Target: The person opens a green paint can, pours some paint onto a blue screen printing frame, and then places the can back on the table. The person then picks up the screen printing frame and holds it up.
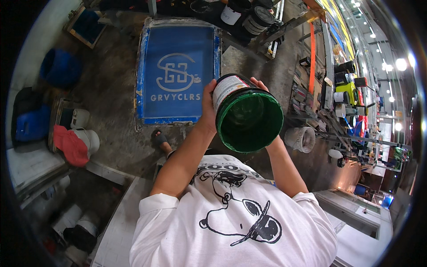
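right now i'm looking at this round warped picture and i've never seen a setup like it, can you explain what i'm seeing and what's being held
There's no machine holding anything: these are a person's bare hands. The single picture comes from a wide fisheye camera worn on the head, looking down, so straight edges bend near the rim. The wearer's white shirt fills the bottom.

The left hand and right hand hold a black tub from both sides, tilted so its open mouth faces the camera; green coats the inside.

Beyond it is a blue framed panel with pale lettering and a design; what supports it is unclear. At left, a red cloth hangs over a white bucket.
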Action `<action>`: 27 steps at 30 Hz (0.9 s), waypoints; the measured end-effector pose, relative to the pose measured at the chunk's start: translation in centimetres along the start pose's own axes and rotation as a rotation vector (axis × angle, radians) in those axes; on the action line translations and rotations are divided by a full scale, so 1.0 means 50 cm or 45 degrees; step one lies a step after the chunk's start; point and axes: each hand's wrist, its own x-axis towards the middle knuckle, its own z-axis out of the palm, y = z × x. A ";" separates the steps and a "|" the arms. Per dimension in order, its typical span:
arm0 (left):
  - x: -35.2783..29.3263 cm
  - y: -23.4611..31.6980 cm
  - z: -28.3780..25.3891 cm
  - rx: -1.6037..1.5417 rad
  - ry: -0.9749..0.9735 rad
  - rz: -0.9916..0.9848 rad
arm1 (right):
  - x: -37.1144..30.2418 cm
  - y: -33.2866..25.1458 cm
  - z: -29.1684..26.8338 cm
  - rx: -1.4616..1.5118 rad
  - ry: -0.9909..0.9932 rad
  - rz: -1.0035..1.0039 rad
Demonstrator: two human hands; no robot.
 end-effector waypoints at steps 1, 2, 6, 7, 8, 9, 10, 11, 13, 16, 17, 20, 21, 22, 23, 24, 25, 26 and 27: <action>0.002 -0.004 0.008 0.011 0.006 0.006 | 0.000 0.003 -0.004 0.014 -0.005 -0.019; 0.004 -0.006 0.012 0.031 0.001 0.019 | 0.001 0.003 -0.008 0.037 -0.006 -0.020; -0.004 -0.006 0.039 0.095 0.033 0.066 | 0.002 0.001 -0.006 0.096 -0.014 -0.020; -0.008 -0.004 0.045 0.107 0.053 0.078 | 0.001 -0.003 -0.001 0.058 -0.028 -0.061; -0.011 -0.001 0.044 0.112 0.074 0.085 | 0.001 -0.007 0.003 -0.004 -0.039 -0.101; -0.016 0.002 0.040 0.115 0.096 0.093 | 0.000 -0.011 0.009 -0.066 -0.048 -0.140; -0.021 0.006 0.038 0.119 0.118 0.101 | 0.000 -0.016 0.013 -0.152 -0.055 -0.178; -0.027 0.010 0.037 0.119 0.128 0.101 | 0.000 -0.018 0.019 -0.212 -0.063 -0.211; -0.041 0.015 0.035 0.120 0.153 0.106 | -0.001 -0.017 0.029 -0.298 -0.083 -0.271; -0.061 0.021 0.036 0.137 0.105 0.139 | -0.001 -0.009 0.040 -0.378 -0.150 -0.394; -0.068 0.023 0.036 0.123 0.102 0.149 | -0.005 -0.013 0.039 -0.473 -0.189 -0.384; -0.096 0.035 0.033 0.126 0.120 0.200 | -0.022 -0.051 0.017 -0.832 -0.324 -0.253; -0.108 0.041 0.033 0.156 0.142 0.218 | -0.027 -0.069 0.002 -0.936 -0.359 -0.197; -0.119 0.049 0.032 0.184 0.164 0.237 | -0.027 -0.086 -0.019 -0.979 -0.377 -0.152; -0.128 0.058 0.030 0.205 0.164 0.242 | -0.030 -0.104 -0.035 -0.885 -0.370 -0.153; -0.137 0.065 0.029 0.222 0.162 0.242 | -0.038 -0.127 -0.058 -0.958 -0.382 -0.143; -0.144 0.070 0.027 0.239 0.161 0.241 | -0.045 -0.160 -0.071 -1.018 -0.429 -0.106; -0.149 0.070 0.028 0.286 0.210 0.262 | -0.046 -0.194 -0.077 -1.074 -0.477 -0.070; -0.153 0.067 0.032 0.328 0.259 0.277 | -0.041 -0.230 -0.072 -1.119 -0.593 -0.061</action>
